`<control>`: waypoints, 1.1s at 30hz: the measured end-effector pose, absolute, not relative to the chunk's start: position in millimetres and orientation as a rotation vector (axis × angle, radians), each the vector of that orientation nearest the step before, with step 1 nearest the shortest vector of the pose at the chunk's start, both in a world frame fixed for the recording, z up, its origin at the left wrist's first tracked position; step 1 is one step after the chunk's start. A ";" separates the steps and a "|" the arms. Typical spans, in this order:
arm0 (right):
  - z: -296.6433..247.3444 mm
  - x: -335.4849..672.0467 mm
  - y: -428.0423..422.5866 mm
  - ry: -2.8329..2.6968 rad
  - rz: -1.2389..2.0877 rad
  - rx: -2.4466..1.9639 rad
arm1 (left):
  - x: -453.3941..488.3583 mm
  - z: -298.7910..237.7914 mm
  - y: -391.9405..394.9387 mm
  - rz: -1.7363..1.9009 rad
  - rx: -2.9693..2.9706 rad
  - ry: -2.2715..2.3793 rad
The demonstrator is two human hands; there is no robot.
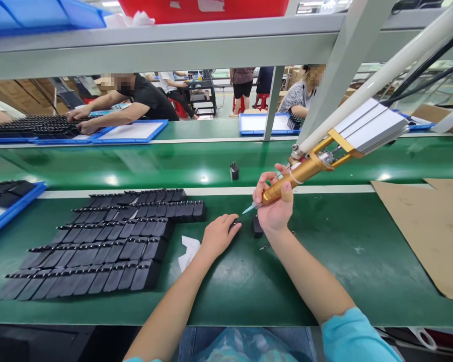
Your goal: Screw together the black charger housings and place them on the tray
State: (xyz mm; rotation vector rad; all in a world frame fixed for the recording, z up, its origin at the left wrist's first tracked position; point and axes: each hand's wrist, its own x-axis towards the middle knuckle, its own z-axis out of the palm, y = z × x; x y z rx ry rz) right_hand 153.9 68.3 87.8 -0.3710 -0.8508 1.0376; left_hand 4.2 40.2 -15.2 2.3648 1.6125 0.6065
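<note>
In the middle of the bench, my left hand (219,235) is closed around a black plug adapter (234,224), mostly hidden by the fingers. My right hand (275,206) grips a gold-coloured dispensing gun (300,173), tilted down to the left. Its pale blue tapered nozzle (250,207) points just above my left fingertips. Another black adapter (257,227) stands under the right hand, partly covered by it. To the left, several rows of black adapters (98,251) lie side by side, and a crumpled white tissue (189,253) rests between them and my left forearm.
One adapter (234,171) with upright prongs sits on the green conveyor belt (166,166) beyond the bench. Brown cardboard (423,226) lies at right, a blue-edged tray (15,211) at far left. A metal frame (211,50) crosses overhead. Co-workers (136,100) sit across the line.
</note>
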 end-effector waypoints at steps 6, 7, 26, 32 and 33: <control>86.7 154.9 70.7 -0.849 1.027 -0.382 | 6.9 -14.6 38.9 0.527 2.236 1.649; 86.6 155.2 71.4 -0.848 1.024 -0.378 | 5.3 -15.6 40.7 0.635 2.087 1.615; 84.7 160.5 77.0 -0.864 0.983 -0.399 | -13.2 11.9 36.7 1.243 0.832 0.527; 86.2 161.2 76.3 -0.864 0.988 -0.405 | -39.1 34.5 26.1 1.258 1.427 1.336; 86.3 161.2 76.5 -0.862 0.993 -0.401 | -45.9 39.3 20.4 1.190 1.511 1.487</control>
